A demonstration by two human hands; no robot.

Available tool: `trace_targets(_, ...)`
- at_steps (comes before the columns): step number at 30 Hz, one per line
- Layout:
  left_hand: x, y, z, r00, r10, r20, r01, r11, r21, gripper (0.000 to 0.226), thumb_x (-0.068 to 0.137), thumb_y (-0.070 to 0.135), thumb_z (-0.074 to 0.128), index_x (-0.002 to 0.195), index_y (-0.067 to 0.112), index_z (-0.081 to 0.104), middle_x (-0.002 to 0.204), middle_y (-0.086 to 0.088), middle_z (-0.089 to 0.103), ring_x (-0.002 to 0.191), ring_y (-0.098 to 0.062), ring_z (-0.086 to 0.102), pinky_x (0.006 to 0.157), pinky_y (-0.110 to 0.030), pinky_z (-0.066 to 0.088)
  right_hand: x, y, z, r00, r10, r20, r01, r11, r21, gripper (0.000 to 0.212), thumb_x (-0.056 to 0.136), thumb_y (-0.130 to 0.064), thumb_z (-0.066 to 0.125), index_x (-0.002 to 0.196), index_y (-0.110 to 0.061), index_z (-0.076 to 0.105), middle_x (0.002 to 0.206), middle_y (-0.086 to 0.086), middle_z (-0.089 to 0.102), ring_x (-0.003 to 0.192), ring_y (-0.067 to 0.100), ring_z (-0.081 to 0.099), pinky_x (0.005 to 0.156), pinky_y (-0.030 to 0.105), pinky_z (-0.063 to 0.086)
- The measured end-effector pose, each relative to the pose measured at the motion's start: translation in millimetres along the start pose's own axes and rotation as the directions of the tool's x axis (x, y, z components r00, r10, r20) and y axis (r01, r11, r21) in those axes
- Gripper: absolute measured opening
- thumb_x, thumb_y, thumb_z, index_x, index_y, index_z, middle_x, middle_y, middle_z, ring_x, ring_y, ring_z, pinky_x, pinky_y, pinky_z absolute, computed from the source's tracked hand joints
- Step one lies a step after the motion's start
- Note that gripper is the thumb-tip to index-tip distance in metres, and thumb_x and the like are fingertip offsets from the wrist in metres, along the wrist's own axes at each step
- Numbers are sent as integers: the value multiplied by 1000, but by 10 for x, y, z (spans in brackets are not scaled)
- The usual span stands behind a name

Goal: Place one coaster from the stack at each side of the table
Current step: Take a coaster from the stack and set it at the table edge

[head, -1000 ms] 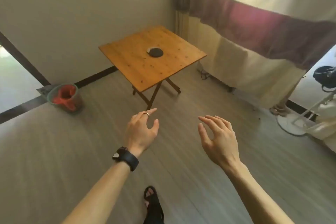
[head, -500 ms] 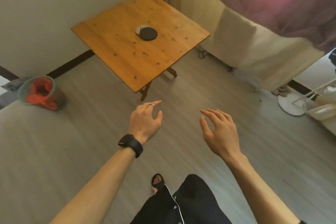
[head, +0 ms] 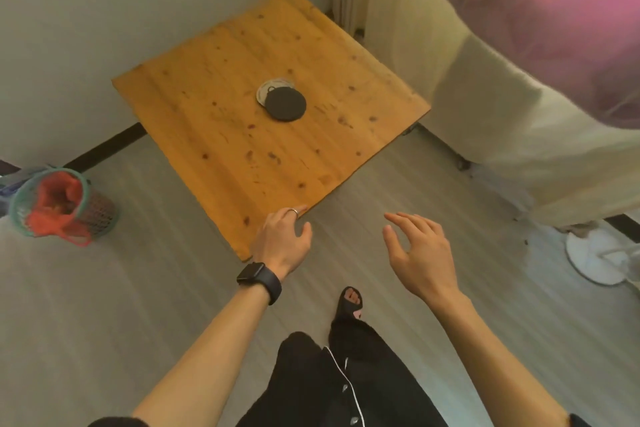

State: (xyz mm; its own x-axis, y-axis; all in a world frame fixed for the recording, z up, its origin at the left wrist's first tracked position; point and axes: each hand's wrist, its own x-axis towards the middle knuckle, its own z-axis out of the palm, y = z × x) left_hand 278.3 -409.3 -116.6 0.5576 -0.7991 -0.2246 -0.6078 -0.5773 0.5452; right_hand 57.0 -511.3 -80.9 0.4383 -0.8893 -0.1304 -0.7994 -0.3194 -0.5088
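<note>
A small stack of round coasters (head: pixel 284 102) lies near the middle of a square wooden table (head: pixel 242 156); a dark one is on top and a paler one peeks out beneath it. My left hand (head: pixel 282 241), with a ring and a black watch on the wrist, hovers over the table's near corner, fingers loosely apart and holding nothing. My right hand (head: pixel 420 251) is off the table's near right edge, over the floor, fingers spread and empty. Both hands are well short of the coaster stack.
A teal mesh bin (head: pixel 59 208) with a red bag stands on the floor at the left. A curtain (head: pixel 519 56) hangs along the right, with a white fan base (head: pixel 595 253) below it. My foot in a black sandal (head: pixel 350 303) is just before the table.
I have walked closer, so the table has grown and shifted down toward me. My left hand now reaches the near corner; both hands stay empty.
</note>
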Motion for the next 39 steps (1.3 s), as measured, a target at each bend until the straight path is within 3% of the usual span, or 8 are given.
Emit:
trace_targets(12, 2202, 88, -8, 982, -191, -4, 190, 977, -94, 40, 94, 35, 51, 133, 29, 54, 142, 8, 48, 125, -20, 48, 90, -41, 52, 2467, -363, 468, 958, -162, 236, 200, 968, -149, 40, 100, -46, 46, 134, -31, 61, 138, -3, 61, 133, 23, 45, 110, 43, 38)
trace_targets(19, 3523, -174, 78, 978, -208, -30, 208, 978, -8, 47, 94, 37, 50, 140, 30, 48, 152, 2, 40, 143, -24, 29, 113, -44, 34, 3959, -500, 956, 969, -68, 236, 111, 979, -173, 44, 102, -49, 40, 140, -33, 55, 147, 1, 53, 136, 30, 40, 111, 44, 34)
trace_targets(24, 4164, -366, 374, 977, -199, -73, 206, 972, 111, 53, 92, 40, 51, 144, 29, 44, 157, -1, 32, 148, -26, 15, 116, -46, 27, 4835, -424, 1445, 966, -38, 256, 96, 971, -219, 47, 101, -51, 37, 142, -34, 51, 154, 3, 44, 141, 32, 34, 114, 48, 32)
trace_targets(28, 4453, -538, 649, 982, -179, -52, 186, 958, 217, 63, 91, 46, 51, 150, 29, 35, 162, -7, 19, 149, -32, 7, 117, -53, 22, 5256, -296, 1872, 951, -98, 294, 188, 937, -295, 52, 100, -53, 36, 148, -34, 41, 161, 4, 32, 149, 31, 21, 117, 51, 28)
trace_targets(33, 4473, -705, 927, 984, -112, -138, 148, 947, 286, 67, 94, 53, 45, 154, 29, 25, 163, -9, 12, 150, -33, 3, 119, -53, 16, 5347, -110, 2212, 945, -204, 254, 278, 912, -302, 58, 101, -53, 36, 155, -34, 27, 166, 3, 19, 153, 27, 12, 121, 52, 17)
trace_targets(39, 4482, -712, 1002, 966, -103, -236, 143, 978, 155, 63, 92, 48, 53, 150, 32, 34, 163, -4, 18, 151, -27, 6, 119, -50, 15, 5325, -29, 2331, 954, -211, 211, 272, 905, -328, 60, 102, -55, 27, 158, -34, 20, 168, 2, 11, 155, 22, 6, 123, 49, 8)
